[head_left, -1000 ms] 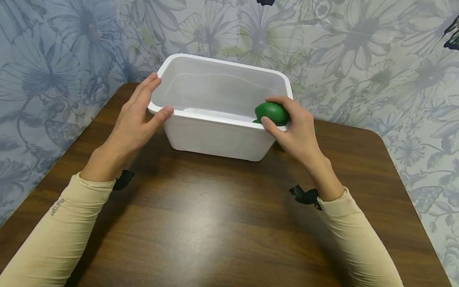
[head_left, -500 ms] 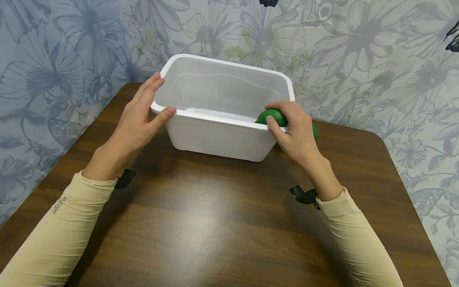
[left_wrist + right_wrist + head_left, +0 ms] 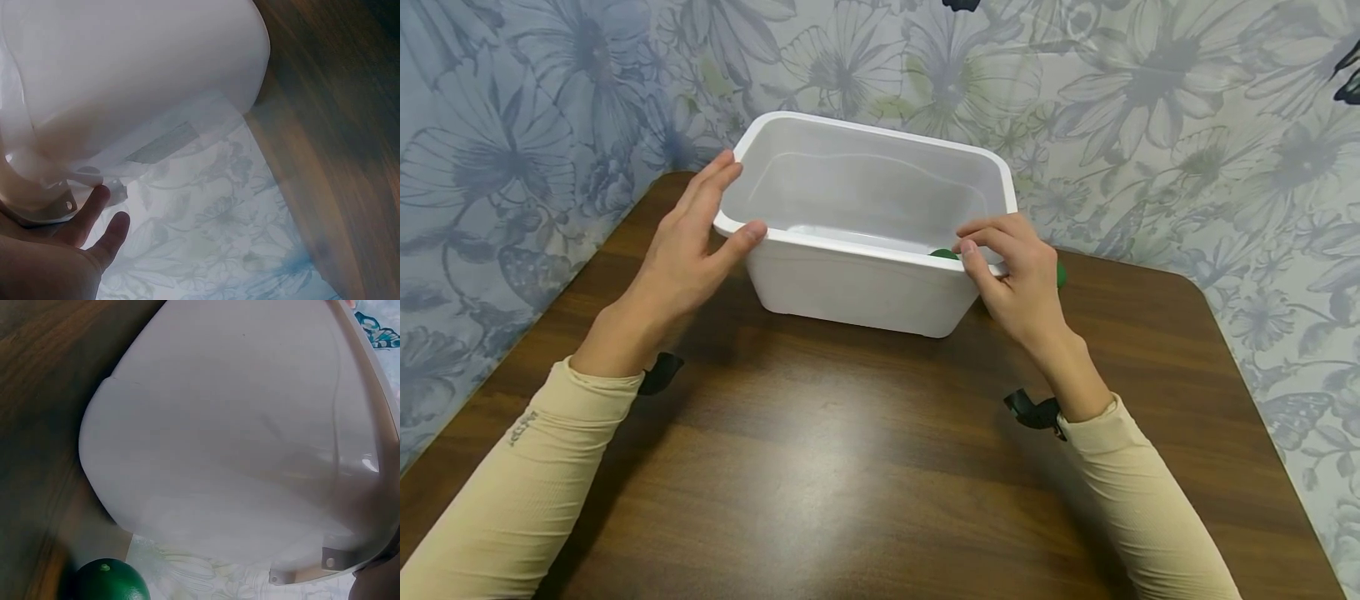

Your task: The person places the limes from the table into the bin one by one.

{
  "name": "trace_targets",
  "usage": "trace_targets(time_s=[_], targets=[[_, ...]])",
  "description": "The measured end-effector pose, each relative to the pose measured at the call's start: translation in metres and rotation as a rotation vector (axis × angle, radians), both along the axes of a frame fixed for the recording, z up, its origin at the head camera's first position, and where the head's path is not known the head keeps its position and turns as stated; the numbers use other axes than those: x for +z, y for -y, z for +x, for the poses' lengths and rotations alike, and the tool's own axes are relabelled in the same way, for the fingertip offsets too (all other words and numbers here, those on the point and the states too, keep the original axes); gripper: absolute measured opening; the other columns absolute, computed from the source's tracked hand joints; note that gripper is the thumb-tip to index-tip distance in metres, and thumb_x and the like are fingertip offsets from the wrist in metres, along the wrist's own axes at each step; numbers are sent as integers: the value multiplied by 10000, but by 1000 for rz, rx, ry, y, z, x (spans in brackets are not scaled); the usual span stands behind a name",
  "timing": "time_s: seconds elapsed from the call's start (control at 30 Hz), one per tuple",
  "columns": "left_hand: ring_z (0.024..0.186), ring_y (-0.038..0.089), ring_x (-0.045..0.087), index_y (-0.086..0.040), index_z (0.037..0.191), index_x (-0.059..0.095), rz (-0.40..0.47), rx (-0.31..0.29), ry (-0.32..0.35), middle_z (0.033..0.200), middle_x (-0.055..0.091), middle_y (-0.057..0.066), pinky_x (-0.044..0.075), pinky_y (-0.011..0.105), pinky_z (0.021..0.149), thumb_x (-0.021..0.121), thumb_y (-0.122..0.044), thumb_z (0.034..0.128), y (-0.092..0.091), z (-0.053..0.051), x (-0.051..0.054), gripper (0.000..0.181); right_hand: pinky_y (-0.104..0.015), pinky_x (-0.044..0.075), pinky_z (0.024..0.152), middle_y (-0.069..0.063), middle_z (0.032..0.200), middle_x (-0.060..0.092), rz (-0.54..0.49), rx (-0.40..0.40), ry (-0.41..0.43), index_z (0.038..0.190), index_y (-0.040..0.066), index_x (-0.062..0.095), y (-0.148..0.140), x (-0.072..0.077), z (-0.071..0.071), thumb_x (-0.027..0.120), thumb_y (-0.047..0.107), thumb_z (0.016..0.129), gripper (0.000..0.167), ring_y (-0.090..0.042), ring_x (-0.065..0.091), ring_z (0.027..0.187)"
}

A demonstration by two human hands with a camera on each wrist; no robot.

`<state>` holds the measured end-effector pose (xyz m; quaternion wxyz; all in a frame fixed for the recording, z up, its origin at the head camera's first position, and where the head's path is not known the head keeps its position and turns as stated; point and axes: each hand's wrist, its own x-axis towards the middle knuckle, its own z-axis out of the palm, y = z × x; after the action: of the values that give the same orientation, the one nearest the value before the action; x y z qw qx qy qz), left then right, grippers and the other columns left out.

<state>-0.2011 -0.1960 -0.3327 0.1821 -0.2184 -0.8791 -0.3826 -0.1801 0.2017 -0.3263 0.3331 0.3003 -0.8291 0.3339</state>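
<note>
A white plastic tub [image 3: 850, 287] stands on the wooden table. My left hand [image 3: 677, 254] rests on its left front corner, thumb over the front rim and fingers straight along the side. At the right front corner my right hand [image 3: 1018, 279] hangs over the rim, fingers loosely bent, with nothing visible between them. Just left of those fingertips, a sliver of a green fruit [image 3: 943, 253] shows inside the tub; the front wall hides the rest. Another green fruit [image 3: 109, 581], round and lime-like with a small stem mark, sits outside the tub's right end, mostly behind my right hand in the head view.
The brown table [image 3: 820, 467] stretches in front of the tub and to both sides. A flower-patterned wall [image 3: 1120, 125] rises close behind it. Black straps [image 3: 1036, 410] circle both wrists.
My right hand has lowered the green fruit over the rim and let it go inside the tub. Its fingers have drawn closer to the thumb. My left hand has stayed on the tub.
</note>
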Motion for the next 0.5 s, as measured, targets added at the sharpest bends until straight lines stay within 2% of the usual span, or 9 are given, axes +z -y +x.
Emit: trace_targets(time_s=[0.17,0.27,0.4,0.5], targets=[[1598,244,280,-167,1656,353,4,-3,5,1746,250,-56,262,567,1267,609,-586,1020,-1,0,1,803,-358,493,995,-83,1191,765,-50,-13,-28,1054,31,795,-2,0,1,587,281,1044,325,-242,668,1152],[1598,242,280,-168,1655,356,5,-2,5,1745,252,-58,261,565,1268,612,-578,1021,-1,0,1,797,-350,482,987,-104,1224,760,-123,-27,-59,1107,14,786,-4,2,3,583,238,1035,311,-274,659,1175],[1598,240,280,-176,1655,356,9,-1,6,1743,254,-73,261,569,1267,616,-573,1020,-1,0,1,793,-305,501,969,-191,1202,753,-216,-50,-94,1131,-57,761,-5,10,11,588,128,1010,280,-343,670,1117],[1598,235,277,-185,1658,353,9,0,9,1740,247,-100,259,570,1267,616,-573,1020,0,0,1,791,-273,534,994,-258,1180,733,-261,-71,-86,1167,-108,728,-8,15,17,588,56,995,277,-377,682,1089]])
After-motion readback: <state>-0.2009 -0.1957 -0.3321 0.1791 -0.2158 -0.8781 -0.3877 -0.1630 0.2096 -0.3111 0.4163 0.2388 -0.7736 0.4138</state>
